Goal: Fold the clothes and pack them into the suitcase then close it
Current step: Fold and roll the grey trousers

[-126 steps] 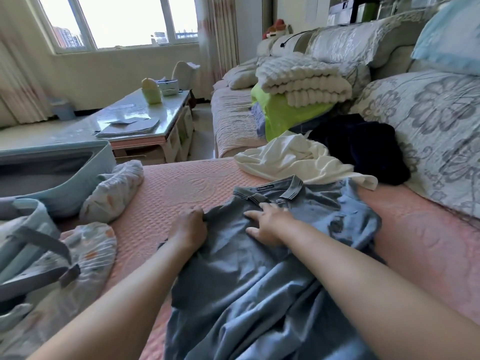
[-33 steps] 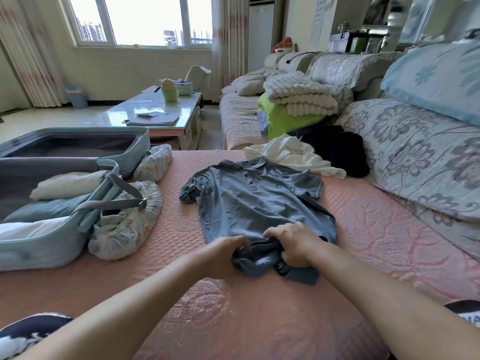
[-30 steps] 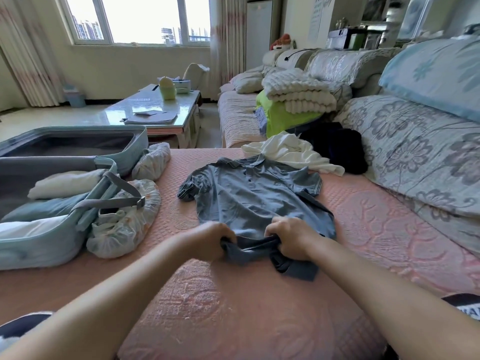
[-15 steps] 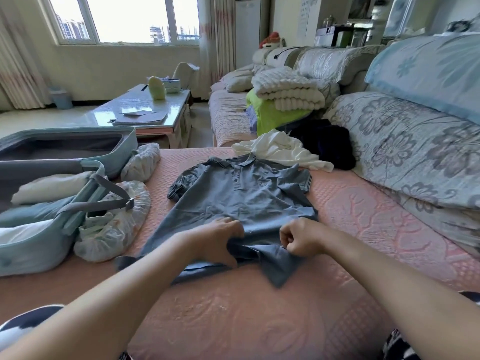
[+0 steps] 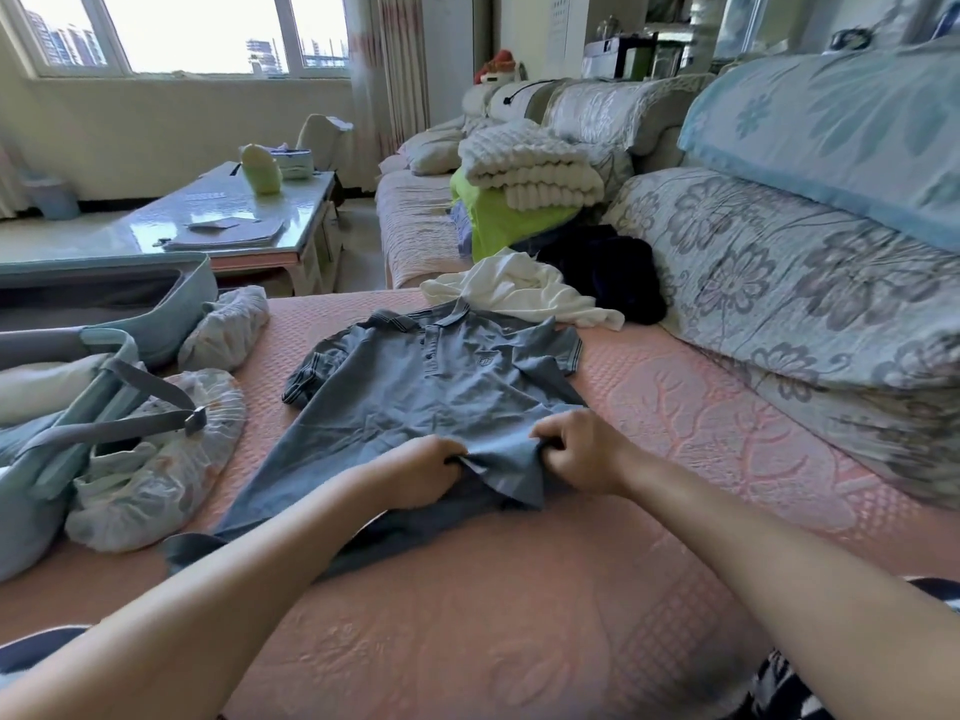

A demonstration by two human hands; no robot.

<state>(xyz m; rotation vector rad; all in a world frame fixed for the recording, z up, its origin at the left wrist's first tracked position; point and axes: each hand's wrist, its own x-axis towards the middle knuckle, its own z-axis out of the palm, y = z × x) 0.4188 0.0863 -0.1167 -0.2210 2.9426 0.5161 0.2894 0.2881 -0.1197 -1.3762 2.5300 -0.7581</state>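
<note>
Pinching the hem of the grey polo shirt point(image 5: 431, 387), left hand point(image 5: 421, 472) and right hand point(image 5: 582, 452) sit close together on the sofa point(image 5: 675, 407)

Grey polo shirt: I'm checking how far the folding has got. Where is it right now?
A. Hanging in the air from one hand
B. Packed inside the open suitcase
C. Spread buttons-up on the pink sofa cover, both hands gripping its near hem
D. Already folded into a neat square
C: the grey polo shirt lies spread buttons-up on the pink sofa cover, the left hand and right hand each pinching its near hem, outside the suitcase.
</note>
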